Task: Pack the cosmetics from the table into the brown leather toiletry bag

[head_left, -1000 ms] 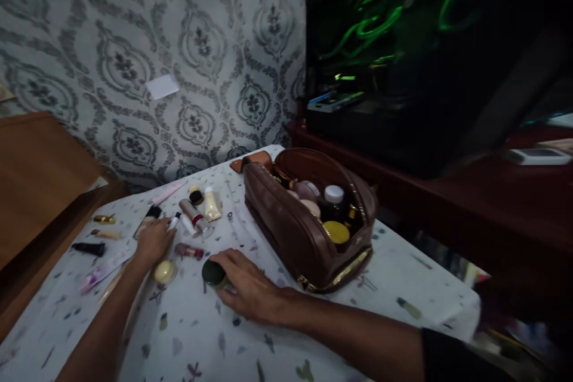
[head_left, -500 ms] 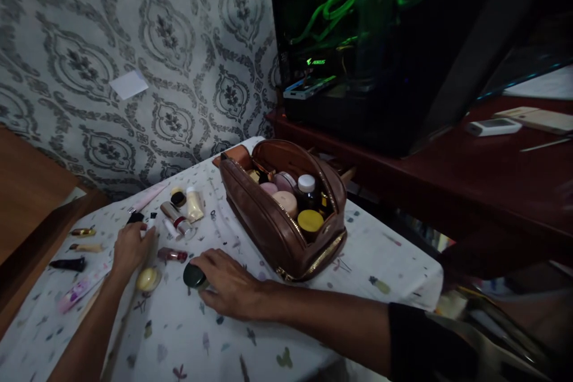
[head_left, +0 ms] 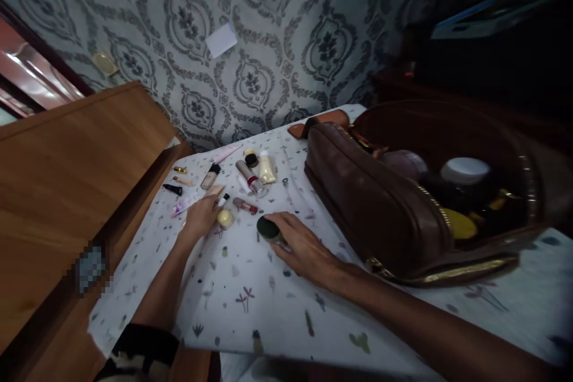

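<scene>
My right hand (head_left: pixel 304 245) is closed round a dark green round jar (head_left: pixel 268 228) on the patterned white cloth (head_left: pixel 242 274). My left hand (head_left: pixel 202 215) is farther left, its fingers at a small white tube with a black cap (head_left: pixel 223 200). Just right of those fingers sits a pale yellow jar (head_left: pixel 224 218). A dark pink lip gloss tube (head_left: pixel 245 206) lies between my hands. Behind it are a silver and red tube (head_left: pixel 249 176) and a cream tube (head_left: pixel 267 168). The open brown bag (head_left: pixel 371 203) at the right holds several jars and bottles.
A foundation bottle (head_left: pixel 210 176), a black tube (head_left: pixel 172 189) and a pink tube (head_left: pixel 226 154) lie toward the back left. A wooden panel (head_left: pixel 85 161) borders the table at left. The patterned wall (head_left: pixel 286 65) stands behind.
The view has swung left and nearer the bag. My left hand has moved off the foundation bottle, which now shows. My right hand remains at the green jar.
</scene>
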{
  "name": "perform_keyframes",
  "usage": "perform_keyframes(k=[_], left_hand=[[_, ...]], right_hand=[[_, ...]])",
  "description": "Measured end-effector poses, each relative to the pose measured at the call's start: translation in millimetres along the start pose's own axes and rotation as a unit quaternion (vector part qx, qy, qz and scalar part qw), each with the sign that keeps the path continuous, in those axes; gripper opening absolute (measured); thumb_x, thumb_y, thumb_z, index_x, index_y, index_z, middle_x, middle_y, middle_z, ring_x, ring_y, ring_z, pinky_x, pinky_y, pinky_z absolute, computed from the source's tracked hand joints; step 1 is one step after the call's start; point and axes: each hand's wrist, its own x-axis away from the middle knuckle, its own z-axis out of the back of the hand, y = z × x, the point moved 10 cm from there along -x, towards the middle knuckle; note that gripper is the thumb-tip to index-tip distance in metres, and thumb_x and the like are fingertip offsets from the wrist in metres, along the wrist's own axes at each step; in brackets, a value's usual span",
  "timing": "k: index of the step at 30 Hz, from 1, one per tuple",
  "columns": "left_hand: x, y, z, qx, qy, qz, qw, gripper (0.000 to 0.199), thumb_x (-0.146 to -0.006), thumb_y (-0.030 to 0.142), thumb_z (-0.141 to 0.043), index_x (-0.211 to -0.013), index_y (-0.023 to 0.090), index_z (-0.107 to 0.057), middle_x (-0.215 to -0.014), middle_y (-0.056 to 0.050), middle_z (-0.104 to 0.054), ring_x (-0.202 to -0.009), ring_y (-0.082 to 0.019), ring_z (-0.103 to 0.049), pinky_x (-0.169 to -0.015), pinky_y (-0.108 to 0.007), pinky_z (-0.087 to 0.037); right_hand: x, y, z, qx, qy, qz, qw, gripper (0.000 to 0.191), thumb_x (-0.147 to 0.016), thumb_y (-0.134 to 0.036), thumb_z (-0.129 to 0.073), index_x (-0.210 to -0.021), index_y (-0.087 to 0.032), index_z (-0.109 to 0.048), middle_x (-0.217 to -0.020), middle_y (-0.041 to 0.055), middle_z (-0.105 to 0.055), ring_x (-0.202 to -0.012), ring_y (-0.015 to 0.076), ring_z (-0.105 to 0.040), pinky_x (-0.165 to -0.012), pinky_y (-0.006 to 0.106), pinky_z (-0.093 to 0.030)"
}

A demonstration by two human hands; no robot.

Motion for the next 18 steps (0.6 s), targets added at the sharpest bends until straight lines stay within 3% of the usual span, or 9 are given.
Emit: perform_keyframes(k=[7,12,18], left_hand=[[30,8,-1.2,0.024,0.01,-0.04,0.999,0.034,-0.096,0.015,-0.045,-0.125,0.017,-0.063,-0.134,-0.014,-0.064,-0.126,-0.027,-0.057,-0.103,-0.038,-0.046],[50,5,1.8,0.05,0.028,-0.049,0.997,0.033,-0.1,0.021,-0.039,-0.121,0.02,-0.064,-0.131,-0.011,-0.066,-0.123,-0.025,-0.06,-0.102,-0.039,-0.048],[52,-6,-0.7,0.052,0.039,-0.023,0.998,0.026,-0.097,0.026,-0.048,-0.113,0.018,-0.067,-0.122,-0.011,-0.067,-0.119,-0.027,-0.06,-0.096,-0.039,-0.05]], right_hand=[[0,2,0,0.001,0.004,0.0,1.0,0.043,-0.087,-0.016,-0.053,-0.131,-0.02,-0.052,-0.126,0.0123,-0.06,-0.115,0.026,-0.059,-0.1,0.045,-0.05],[0,3,-1,0.005,-0.002,-0.001,1.0,0.045,-0.086,-0.016,-0.054,-0.131,-0.02,-0.053,-0.124,0.0122,-0.061,-0.115,0.026,-0.06,-0.098,0.044,-0.052],[0,5,-2,-0.002,-0.004,-0.005,1.0,0.046,-0.086,-0.016,-0.053,-0.132,-0.02,-0.052,-0.125,0.0127,-0.061,-0.116,0.0265,-0.059,-0.099,0.045,-0.051]])
